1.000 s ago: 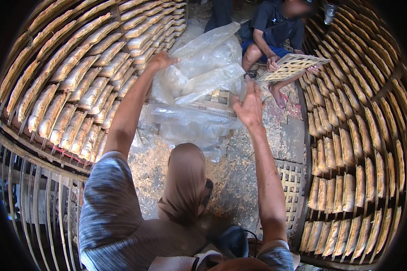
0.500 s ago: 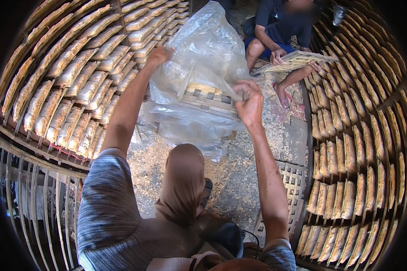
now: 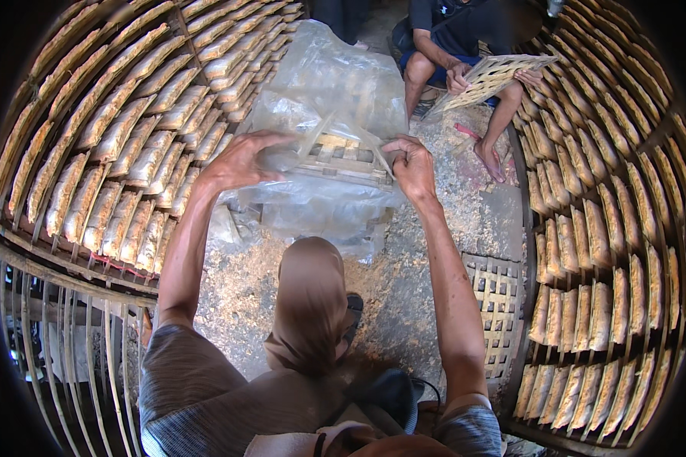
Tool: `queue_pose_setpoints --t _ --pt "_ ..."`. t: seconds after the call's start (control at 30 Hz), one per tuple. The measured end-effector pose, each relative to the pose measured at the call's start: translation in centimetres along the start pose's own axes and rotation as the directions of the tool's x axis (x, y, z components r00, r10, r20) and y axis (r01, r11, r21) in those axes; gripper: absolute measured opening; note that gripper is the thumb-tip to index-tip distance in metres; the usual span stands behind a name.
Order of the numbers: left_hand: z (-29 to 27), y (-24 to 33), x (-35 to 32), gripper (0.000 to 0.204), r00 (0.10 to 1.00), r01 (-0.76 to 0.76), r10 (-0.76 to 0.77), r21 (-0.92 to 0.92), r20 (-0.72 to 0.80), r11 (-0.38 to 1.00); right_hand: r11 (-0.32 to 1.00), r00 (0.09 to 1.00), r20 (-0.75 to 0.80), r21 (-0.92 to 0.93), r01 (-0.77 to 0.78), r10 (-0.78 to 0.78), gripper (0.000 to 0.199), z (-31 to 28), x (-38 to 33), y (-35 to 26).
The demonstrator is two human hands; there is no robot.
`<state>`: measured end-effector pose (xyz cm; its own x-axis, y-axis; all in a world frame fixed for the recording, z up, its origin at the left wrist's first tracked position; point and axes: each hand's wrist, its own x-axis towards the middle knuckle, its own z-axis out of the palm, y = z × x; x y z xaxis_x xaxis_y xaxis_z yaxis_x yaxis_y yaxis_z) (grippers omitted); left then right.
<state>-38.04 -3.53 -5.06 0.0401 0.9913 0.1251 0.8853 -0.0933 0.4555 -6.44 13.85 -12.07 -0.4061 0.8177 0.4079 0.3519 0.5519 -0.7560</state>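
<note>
A clear, wrinkled plastic sheet [image 3: 328, 84] lies over a stack of woven bamboo lattice trays in front of me. A triangular gap in the sheet shows the upper bamboo tray [image 3: 343, 161] with pale yellowish pieces on it. More plastic hangs down the stack's near side. My left hand [image 3: 244, 161] is at the left edge of the sheet, its fingers stretched toward the tray and slightly blurred. At the right edge, my right hand [image 3: 413, 167] has thumb and fingers pinched on the plastic sheet.
Slanted racks [image 3: 129, 145] of wrapped, orange-brown blocks stand on my left; similar racks [image 3: 587, 244] curve along my right. A co-worker [image 3: 465, 46] sits far right, holding a bamboo lattice tray [image 3: 495, 80]. Crumbs litter the floor [image 3: 244, 282]. Another lattice panel [image 3: 492, 312] lies nearby.
My left hand has come nearer and down from the sheet's far left side. The raised plastic has sunk flatter over the stack. The co-worker's tray is tilted up more.
</note>
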Motion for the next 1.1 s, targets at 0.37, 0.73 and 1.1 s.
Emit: queue_pose_setpoints --t 0.37,0.73,1.1 --pt "-2.9 -0.1 -4.9 0.043 0.964 0.123 -0.098 0.087 -0.249 0.989 0.942 0.972 -0.139 0.302 -0.142 0.192 0.018 -4.2 -9.0 0.3" --pt "5.5 10.2 11.2 0.066 0.971 -0.229 0.212 0.180 0.108 0.957 0.406 0.968 -0.194 -0.881 -0.243 0.158 0.016 -31.3 -25.8 10.8" --pt "9.4 11.7 5.8 0.070 0.985 -0.170 0.171 0.046 -0.005 0.984 0.429 0.503 0.012 -0.540 -0.724 0.864 0.058 -18.5 -42.2 24.3"
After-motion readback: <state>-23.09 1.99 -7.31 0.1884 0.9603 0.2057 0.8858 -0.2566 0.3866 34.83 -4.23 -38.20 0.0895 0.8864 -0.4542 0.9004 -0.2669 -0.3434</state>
